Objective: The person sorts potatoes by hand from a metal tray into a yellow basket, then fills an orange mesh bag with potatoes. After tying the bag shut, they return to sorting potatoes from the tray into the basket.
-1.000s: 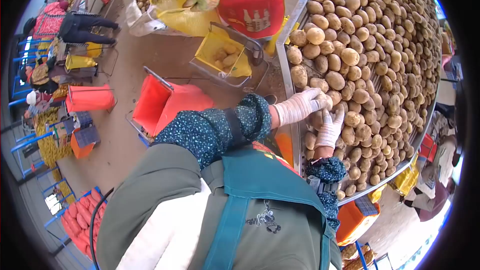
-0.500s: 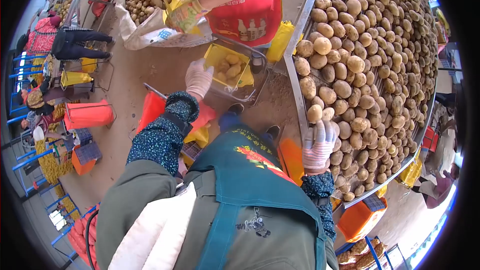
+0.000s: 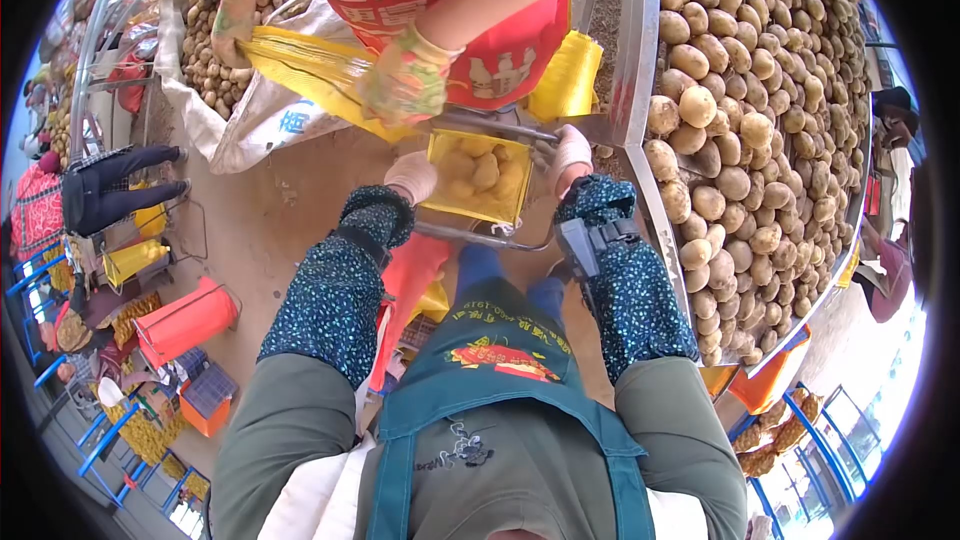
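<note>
A yellow mesh bag (image 3: 432, 202) hangs open in a metal frame stand (image 3: 505, 237), with several potatoes (image 3: 486, 172) inside. My left hand (image 3: 412, 177), in a pale striped glove, is closed at the bag's left edge, its fingertips partly hidden. At the stand's upper right corner, my right hand (image 3: 570, 152) in a matching glove closes around the metal frame; part of its fingers is out of sight. Right of it lies a large heap of potatoes (image 3: 745, 180) on a metal-edged table (image 3: 640, 140).
Across from me, a person in a red apron (image 3: 500, 40) stretches a flat yellow mesh bag (image 3: 300, 65) between two gloved hands. A white sack (image 3: 200, 130) of potatoes stands at upper left. Red covered stools (image 3: 185, 320) and other people occupy the left side.
My right hand has left the potato heap and moved to the stand's right side. My left hand stays by the bag. The other person's yellow bag is now stretched out sideways.
</note>
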Available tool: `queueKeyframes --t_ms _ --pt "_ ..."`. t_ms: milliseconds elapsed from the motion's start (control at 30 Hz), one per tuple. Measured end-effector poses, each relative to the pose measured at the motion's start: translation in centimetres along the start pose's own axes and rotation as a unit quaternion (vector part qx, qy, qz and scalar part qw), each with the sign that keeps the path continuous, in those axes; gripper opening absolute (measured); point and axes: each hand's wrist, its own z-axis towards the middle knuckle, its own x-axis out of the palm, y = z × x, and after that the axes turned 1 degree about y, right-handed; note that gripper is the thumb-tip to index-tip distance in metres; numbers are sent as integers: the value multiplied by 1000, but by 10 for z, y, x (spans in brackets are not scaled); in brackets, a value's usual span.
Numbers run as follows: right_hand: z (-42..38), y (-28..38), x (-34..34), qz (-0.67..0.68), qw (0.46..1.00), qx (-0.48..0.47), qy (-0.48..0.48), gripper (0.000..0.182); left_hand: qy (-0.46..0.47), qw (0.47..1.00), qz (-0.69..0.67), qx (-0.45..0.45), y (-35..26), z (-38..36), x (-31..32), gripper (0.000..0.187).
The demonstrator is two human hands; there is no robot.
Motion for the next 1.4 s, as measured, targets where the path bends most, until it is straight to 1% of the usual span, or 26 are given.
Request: queueKeyframes --t_ms 100,200,233,267,300,333,367,433,467,500,600,667,700,767,800,833,867,900,933,1000,1033,1100,1233,1333,1367,1400 --pt "3 3 -5 5 1000 -4 7 28 -30 999 -5 41 5 11 1 31" --pt "12 -2 -14 27 994 -93 48 26 18 999 -9 32 2 17 -4 36" --pt "28 -6 -22 39 991 -100 75 29 34 994 83 56 -19 3 -24 32" --pt "15 2 -28 -8 989 -80 126 32 58 981 171 73 -22 -6 -30 30" --pt "7 7 -31 -71 991 -46 102 31 46 962 195 185 13 15 0 30" --pt "5 12 -37 -106 992 3 73 31 53 952 219 205 17 14 6 29" --pt "5 15 -50 -99 974 43 198 34 25 983 105 150 15 8 7 29" --pt "-4 17 -49 -131 978 96 128 37 41 957 204 201 20 9 10 29" --pt "-9 17 -43 -148 981 94 81 34 28 970 164 179 26 17 21 30" --pt "-10 21 -37 -162 983 80 33 31 -2 996 21 90 22 18 23 32" --pt "47 9 -38 -46 999 6 8 23 13 990 80 111 20 31 21 35" --pt "57 0 -37 61 998 -25 25 22 18 996 13 85 17 27 21 35" --pt "56 -7 -40 58 998 -22 22 22 21 996 10 84 19 23 25 35" --pt "61 -9 -46 -66 974 -178 124 31 25 981 114 154 17 27 17 35" --pt "69 -14 -48 -23 962 -226 150 45 43 979 119 161 14 25 14 35" --pt "77 -14 -51 -52 955 -246 159 46 0 961 174 213 18 26 22 20" --pt "87 -22 -51 -35 951 -265 155 45 -32 977 75 197 27 28 33 21" --pt "92 -24 -51 -19 947 -282 151 45 -3 945 213 249 23 23 25 23" --pt "90 -14 -49 -57 937 -313 147 44 2 981 117 157 14 10 21 23" --pt "24 23 -15 -71 921 -349 159 45 68 984 51 156 18 -12 42 25" --pt "19 35 -3 -164 891 -387 173 54 -10 996 -4 86 16 -21 53 27" --pt "-7 12 13 -272 862 -390 174 64 28 967 -253 -3 3 -31 19 29" --pt "-37 -63 -42 -257 824 -458 211 74 69 993 -71 71 31 -7 50 33" --pt "-71 -79 -139 -532 653 -471 265 76 147 982 -86 87 22 -31 51 40" --pt "-78 -89 -160 -606 578 -480 262 73 163 979 -117 24 5 -46 35 40" --pt "-82 -97 -174 -632 562 -438 304 66 181 972 -145 -40 -6 -55 27 40"
